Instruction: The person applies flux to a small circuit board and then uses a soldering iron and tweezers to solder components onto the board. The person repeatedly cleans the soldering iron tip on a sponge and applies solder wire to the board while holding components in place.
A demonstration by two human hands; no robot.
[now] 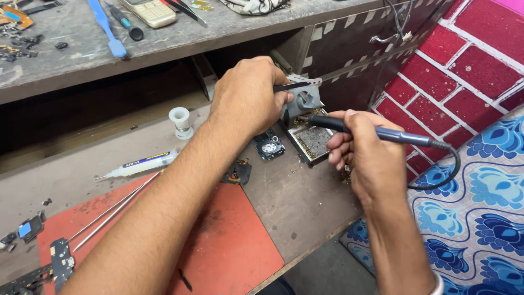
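- While the right hand (363, 155) grips a dark soldering iron (376, 133) like a pen, its fingers closed around the handle, the tip points left toward a grey metal stand (303, 101) at the far right of the lower bench.
- The iron's cable (445, 169) loops right and back over the patterned blue cloth (480, 207).
- The left hand (245, 98) hovers just left of the stand, fingers pinched on black tweezers (292, 86) that reach onto the stand's upper part; what the tweezer tips hold cannot be made out.
- A shallow tray (312, 143) with a dirty sponge lies at the stand's base, right under the iron.
- A small dark phone part (268, 146) lies just left of the tray, with another dark piece (238, 172) nearer, at the edge of the red mat (240, 251).
- Left of the forearm lie a flux syringe (139, 164), a white solder spool (180, 122) and a pair of long thin metal tweezers (112, 210).
- Circuit boards (60, 262) sit at the near left of the mat.
- On the upper shelf, far left, are a blue pry tool (106, 27), a screwdriver (124, 22) and a keypad phone (150, 11).
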